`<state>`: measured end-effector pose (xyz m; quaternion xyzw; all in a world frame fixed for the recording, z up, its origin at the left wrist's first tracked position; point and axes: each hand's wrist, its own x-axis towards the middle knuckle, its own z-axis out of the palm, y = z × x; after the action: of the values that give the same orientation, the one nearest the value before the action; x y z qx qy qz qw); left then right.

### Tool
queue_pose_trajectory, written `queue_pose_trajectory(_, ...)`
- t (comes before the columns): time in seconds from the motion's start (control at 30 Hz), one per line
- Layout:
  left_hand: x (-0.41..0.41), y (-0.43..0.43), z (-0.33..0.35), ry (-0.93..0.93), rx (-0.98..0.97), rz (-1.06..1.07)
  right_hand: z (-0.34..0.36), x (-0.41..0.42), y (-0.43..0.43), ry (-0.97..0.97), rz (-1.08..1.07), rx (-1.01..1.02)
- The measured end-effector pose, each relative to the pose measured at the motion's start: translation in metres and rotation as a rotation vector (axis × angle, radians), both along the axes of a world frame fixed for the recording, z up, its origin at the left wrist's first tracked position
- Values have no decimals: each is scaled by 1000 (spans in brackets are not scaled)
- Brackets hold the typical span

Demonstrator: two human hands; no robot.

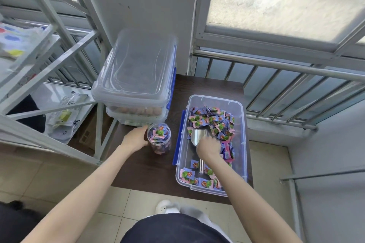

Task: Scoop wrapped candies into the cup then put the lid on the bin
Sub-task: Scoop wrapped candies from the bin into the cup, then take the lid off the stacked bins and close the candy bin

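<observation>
A clear open bin on the dark table holds several purple, pink and green wrapped candies. A metal scoop lies inside it, bowl pointing away from me and empty. My right hand rests over the scoop where bowl meets handle, fingers curled on it. To the left stands a clear plastic cup, filled with candies to its rim. My left hand grips the cup's left side. A clear lid lies on top of the stacked bins at the back left.
Two stacked clear bins with blue latches sit at the table's back left, right behind the cup. A grey metal rack stands to the left. A railing and window run along the right. Tiled floor lies below.
</observation>
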<state>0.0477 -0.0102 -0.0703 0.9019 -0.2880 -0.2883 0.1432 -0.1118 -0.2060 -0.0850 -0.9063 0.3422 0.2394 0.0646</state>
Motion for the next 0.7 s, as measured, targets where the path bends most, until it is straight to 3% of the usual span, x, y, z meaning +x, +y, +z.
queue_pose_trajectory(0.23, 35, -13, 99, -242, 100, -1, 86, 62, -5, -369, 150, -66)
queue_pose_trajectory(0.43, 65, -15, 175, -477, 4, 112, 128, 125, 12, -616, 249, -81)
queue_pose_trajectory(0.57, 102, -17, 173, -514, 38, 140, 126, 157, 25, -599, 288, -79)
queue_pose_trajectory(0.7, 129, -18, 149, -399, 140, 170, 115, 179, 36, -449, 322, -119)
